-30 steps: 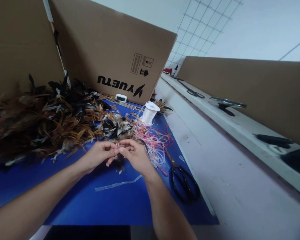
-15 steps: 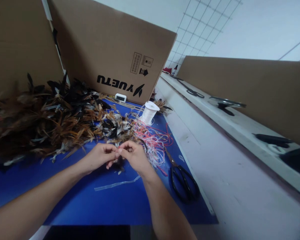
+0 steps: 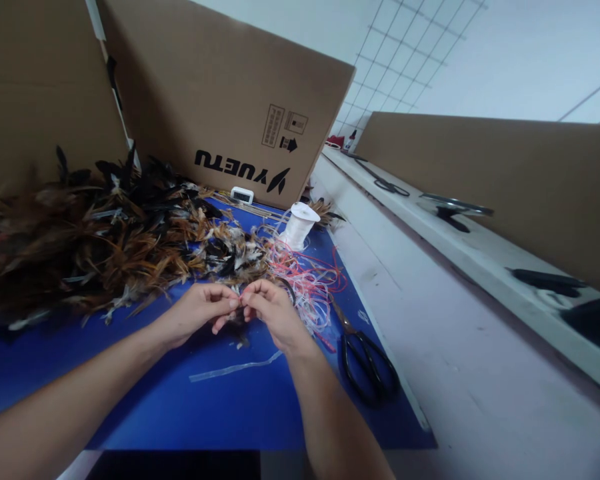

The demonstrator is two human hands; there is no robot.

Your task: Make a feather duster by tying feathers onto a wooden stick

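My left hand point(image 3: 205, 310) and my right hand point(image 3: 270, 310) meet over the blue table mat point(image 3: 205, 417), fingertips almost touching. Both are closed in a pinch. Something small and reddish shows between the fingertips, too small to name. A dark bit of feather point(image 3: 237, 329) hangs just below the fingers. Beyond the hands lies a wide heap of brown and black feathers point(image 3: 125, 247). Right of them is a tangle of white and red cords point(image 3: 310, 287). A thin clear strip point(image 3: 230, 369) lies on the mat nearer to me.
Black-handled scissors point(image 3: 367, 363) lie at the right. A white spool point(image 3: 299, 227) and a small white device point(image 3: 241, 195) stand behind. A cardboard box point(image 3: 220, 87) rises at the back. Scissors point(image 3: 391, 187) and other tools rest on the right ledge point(image 3: 490, 257).
My right hand has shifted slightly to the right, and the fingertips of the two hands have parted a little. The items on the table look the same.
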